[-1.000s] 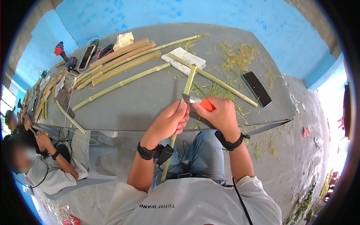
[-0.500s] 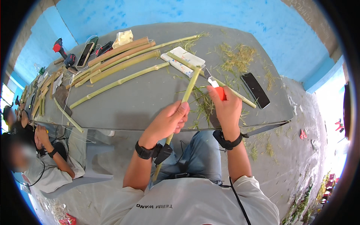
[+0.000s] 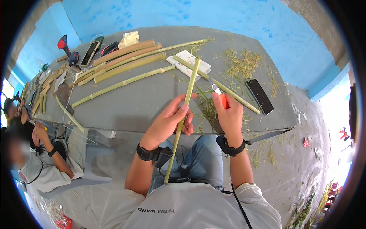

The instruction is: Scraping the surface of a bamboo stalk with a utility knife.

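Observation:
A slim green bamboo stick (image 3: 185, 101) leans away from my body, its lower end by my shirt and its upper end over the table. My left hand (image 3: 171, 118) holds it near the middle, thumb on top and fingers partly spread beneath. In my right hand (image 3: 230, 116) is a knife (image 3: 214, 87) with an orange handle, its blade pointing up and a little apart from the stick. Behind the blade, another bamboo stick (image 3: 232, 92) lies slantwise across a white tissue pack (image 3: 189, 71). Green shavings (image 3: 207, 108) are scattered between my hands.
Several bamboo poles (image 3: 131, 63) lie on the grey table (image 3: 137, 93) to the left. A phone (image 3: 259, 96) rests at the right, near a heap of shavings (image 3: 244, 64). Far left are a power drill (image 3: 68, 51) and another phone (image 3: 90, 52). Another person (image 3: 49, 160) sits at the left.
The held stick has turned more upright, its lower end swinging right, and my left fingers have loosened around it. The knife has dropped slightly and sits farther from the stick.

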A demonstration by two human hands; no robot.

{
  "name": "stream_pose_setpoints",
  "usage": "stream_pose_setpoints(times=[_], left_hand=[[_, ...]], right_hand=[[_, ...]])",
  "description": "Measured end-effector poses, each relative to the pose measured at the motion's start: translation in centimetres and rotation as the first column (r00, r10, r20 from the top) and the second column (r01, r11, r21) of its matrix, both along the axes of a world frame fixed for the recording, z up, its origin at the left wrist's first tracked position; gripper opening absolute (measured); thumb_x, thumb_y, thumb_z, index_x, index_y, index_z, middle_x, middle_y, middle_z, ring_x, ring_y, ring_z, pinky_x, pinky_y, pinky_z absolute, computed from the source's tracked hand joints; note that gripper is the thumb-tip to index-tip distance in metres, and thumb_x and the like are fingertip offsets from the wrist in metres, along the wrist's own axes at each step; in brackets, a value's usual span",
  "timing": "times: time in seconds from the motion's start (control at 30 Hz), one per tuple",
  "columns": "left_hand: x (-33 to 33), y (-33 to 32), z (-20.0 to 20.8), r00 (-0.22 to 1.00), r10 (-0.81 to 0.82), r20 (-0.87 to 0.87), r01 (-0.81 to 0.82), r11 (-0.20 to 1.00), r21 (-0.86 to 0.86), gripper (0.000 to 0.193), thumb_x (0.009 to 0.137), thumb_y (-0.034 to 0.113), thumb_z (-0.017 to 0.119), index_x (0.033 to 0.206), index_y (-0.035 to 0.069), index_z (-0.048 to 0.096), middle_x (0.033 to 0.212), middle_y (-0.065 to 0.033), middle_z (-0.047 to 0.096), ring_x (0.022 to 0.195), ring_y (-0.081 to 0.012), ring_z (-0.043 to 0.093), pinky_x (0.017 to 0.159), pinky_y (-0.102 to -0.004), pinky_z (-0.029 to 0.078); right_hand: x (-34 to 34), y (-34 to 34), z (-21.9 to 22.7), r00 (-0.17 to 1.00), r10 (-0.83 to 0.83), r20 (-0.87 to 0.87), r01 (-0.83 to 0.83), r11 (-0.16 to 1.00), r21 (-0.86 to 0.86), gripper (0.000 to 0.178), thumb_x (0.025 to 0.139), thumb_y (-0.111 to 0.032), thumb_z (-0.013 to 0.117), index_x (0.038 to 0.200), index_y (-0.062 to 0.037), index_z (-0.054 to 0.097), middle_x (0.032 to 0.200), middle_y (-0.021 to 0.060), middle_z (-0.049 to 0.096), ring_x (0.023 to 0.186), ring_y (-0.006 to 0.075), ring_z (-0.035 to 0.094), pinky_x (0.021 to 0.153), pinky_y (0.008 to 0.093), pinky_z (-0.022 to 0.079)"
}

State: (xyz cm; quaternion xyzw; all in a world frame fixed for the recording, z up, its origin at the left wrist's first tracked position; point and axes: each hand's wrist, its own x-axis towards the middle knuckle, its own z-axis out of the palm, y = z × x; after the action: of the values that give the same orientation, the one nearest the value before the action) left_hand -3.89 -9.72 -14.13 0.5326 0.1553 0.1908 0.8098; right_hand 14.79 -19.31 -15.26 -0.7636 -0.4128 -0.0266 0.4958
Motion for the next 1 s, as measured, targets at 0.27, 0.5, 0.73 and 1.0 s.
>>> stream_pose_setpoints(times=[0.27,0.5,0.73,1.0], left_hand=[[-0.2,1.6,-1.8,0.997,-0.06,-0.041,0.06,0.998,-0.006,0.032,0.109,0.032,0.045,0.128,0.008,0.054,0.081,0.0015,0.051,0.061,-0.0047,0.047,0.055,-0.0195,0.036],[0.0,0.1,0.1,0.995,-0.044,-0.085,0.052,0.994,0.092,0.034,0.11,0.037,0.042,0.118,0.007,0.055,0.079,0.0006,0.05,0.058,-0.0067,0.044,0.053,-0.0217,0.036],[0.3,0.5,0.0,0.956,-0.007,-0.292,0.087,0.962,0.26,0.039,0.104,0.045,0.055,0.103,0.006,0.053,0.064,0.0042,0.045,0.053,-0.0052,0.042,0.049,-0.0233,0.033],[0.7,0.4,-0.1,0.93,0.097,-0.355,0.019,0.951,0.309,0.05,0.095,0.051,0.067,0.086,0.003,0.059,0.06,0.0022,0.049,0.05,-0.0071,0.045,0.046,-0.0265,0.038]], right_hand=[[-0.3,-0.2,0.4,0.994,0.106,0.009,-0.105,0.99,-0.097,0.046,0.087,-0.045,0.075,0.076,-0.002,0.064,0.059,0.0162,0.056,0.051,0.0317,0.054,0.051,0.0384,0.044],[-0.3,-0.1,0.1,0.958,0.259,0.125,-0.231,0.952,-0.198,0.05,0.082,-0.05,0.077,0.07,-0.0047,0.062,0.058,0.0142,0.057,0.053,0.0342,0.057,0.051,0.0392,0.045],[-0.6,-0.3,0.3,0.917,0.363,0.163,-0.324,0.919,-0.223,0.047,0.076,-0.051,0.079,0.068,-0.0066,0.064,0.059,0.0113,0.058,0.053,0.0326,0.057,0.051,0.0378,0.046],[-0.5,-0.2,-0.1,0.919,0.329,0.215,-0.278,0.931,-0.236,0.042,0.074,-0.047,0.079,0.069,-0.0082,0.065,0.06,0.0108,0.06,0.055,0.0318,0.059,0.051,0.038,0.046]])
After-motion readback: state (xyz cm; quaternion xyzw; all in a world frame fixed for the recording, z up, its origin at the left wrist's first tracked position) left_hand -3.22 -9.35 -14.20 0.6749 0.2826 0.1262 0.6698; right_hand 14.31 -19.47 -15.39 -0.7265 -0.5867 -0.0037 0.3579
